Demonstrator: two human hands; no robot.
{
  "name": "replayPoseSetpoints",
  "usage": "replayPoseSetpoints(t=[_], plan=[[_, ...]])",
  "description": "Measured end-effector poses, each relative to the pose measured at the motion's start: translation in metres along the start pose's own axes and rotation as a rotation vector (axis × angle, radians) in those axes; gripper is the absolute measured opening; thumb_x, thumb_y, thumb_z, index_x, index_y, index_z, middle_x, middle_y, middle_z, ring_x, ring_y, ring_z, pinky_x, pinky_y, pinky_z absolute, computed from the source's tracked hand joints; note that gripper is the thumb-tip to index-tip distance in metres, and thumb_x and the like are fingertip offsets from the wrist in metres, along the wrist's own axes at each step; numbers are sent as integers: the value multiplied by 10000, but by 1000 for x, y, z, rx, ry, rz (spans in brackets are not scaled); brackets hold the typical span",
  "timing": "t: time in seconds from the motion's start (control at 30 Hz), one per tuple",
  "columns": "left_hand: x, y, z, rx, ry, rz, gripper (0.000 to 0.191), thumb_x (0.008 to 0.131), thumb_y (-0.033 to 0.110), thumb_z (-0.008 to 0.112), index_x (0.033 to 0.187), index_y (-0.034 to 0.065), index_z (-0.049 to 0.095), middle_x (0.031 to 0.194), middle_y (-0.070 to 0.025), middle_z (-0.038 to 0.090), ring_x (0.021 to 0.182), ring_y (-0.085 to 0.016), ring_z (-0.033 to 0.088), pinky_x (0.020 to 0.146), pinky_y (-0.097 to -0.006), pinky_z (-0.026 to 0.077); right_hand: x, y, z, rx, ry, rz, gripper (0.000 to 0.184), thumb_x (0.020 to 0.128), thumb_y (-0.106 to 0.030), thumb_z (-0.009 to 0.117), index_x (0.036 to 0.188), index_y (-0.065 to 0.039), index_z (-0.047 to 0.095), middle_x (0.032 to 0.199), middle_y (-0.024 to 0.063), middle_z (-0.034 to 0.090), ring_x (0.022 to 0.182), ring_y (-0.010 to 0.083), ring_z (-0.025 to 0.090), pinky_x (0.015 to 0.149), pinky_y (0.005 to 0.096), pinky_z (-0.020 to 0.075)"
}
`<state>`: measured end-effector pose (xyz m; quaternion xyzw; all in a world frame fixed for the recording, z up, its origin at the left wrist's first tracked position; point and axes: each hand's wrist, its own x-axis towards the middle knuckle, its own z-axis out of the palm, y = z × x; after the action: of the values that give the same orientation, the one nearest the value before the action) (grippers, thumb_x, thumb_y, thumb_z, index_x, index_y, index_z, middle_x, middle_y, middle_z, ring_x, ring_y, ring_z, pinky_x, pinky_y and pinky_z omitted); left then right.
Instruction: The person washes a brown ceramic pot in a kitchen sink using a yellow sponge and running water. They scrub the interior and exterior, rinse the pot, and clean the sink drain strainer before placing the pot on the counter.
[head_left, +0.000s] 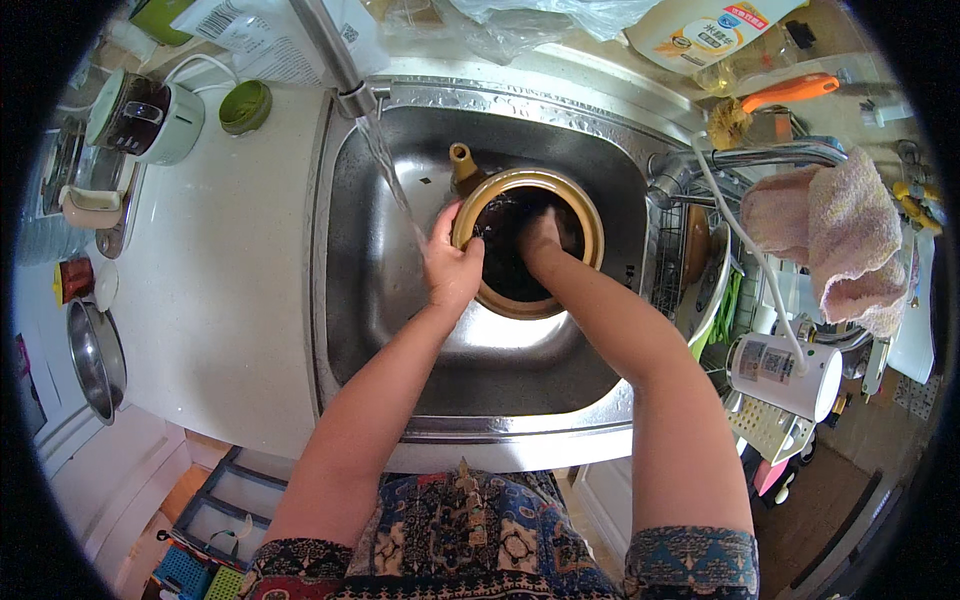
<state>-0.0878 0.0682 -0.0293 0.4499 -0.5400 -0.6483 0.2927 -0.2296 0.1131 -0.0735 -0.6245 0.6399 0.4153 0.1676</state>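
A round ceramic pot (592, 225) with a tan rim, dark inside, stands in a stainless steel sink (382, 300). Its short spout (462, 161) points to the back left. My left hand (454, 266) grips the pot's left rim, thumb over the edge. My right hand (541, 232) reaches down inside the pot; its fingers are hard to make out in the dark, so what they touch or hold is hidden. Water runs from the faucet (356, 97) and falls close beside my left hand.
Left on the white counter (225, 300) are a green bowl (245, 106), a small electric cooker (169, 124) and a steel basin (97, 360). Right of the sink are a dish rack (667, 255), a pink towel (855, 232) and an orange-handled brush (787, 91). Plastic bags and a bottle (705, 34) lie behind.
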Motion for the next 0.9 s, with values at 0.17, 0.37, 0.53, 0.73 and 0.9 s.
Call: replayPoseSetpoints(t=[0.17, 0.37, 0.53, 0.73, 0.9], plan=[[5, -8, 12, -184, 76, 64, 433, 748, -101, 519, 1169, 0, 522, 1066, -50, 598, 957, -118, 568, 862, -251, 437, 18, -42, 26, 1161, -145, -176, 525, 881, -363, 446, 1299, -47, 468, 1320, 182, 469, 1226, 315, 445, 1015, 386, 332], [2, -14, -1, -148, 38, -86, 444, 767, -66, 543, 1207, -14, 503, 1103, -81, 600, 992, -143, 567, 887, -256, 429, 50, -84, 6, 2316, 309, 261, 371, 835, -195, 523, 1153, -5, 515, 1042, 141, 612, 897, 242, 586, 825, 338, 455], [-7, -14, -20, -95, 109, 23, 347, 826, 27, 616, 1163, 6, 540, 1016, -37, 614, 891, -99, 563, 804, -236, 446, -22, -53, -22, 1727, -321, -136, 449, 856, -321, 452, 1109, 21, 595, 1111, 146, 593, 991, 219, 546, 888, 369, 397], [-5, -7, -16, -24, 41, -48, 317, 880, 160, 604, 1154, 6, 562, 970, 3, 603, 821, -58, 525, 731, -214, 431, -15, -16, -1, 922, -231, -70, 427, 823, -323, 494, 1137, -59, 610, 1264, 124, 534, 1168, 271, 506, 950, 364, 403], [-1, -4, 2, -150, -40, -68, 355, 939, 194, 509, 1236, 0, 519, 1164, -63, 581, 1033, -115, 531, 914, -252, 402, 48, -90, 10, 1653, 339, 526, 415, 870, -279, 462, 1174, -14, 556, 1157, 183, 582, 1068, 278, 561, 859, 391, 456]])
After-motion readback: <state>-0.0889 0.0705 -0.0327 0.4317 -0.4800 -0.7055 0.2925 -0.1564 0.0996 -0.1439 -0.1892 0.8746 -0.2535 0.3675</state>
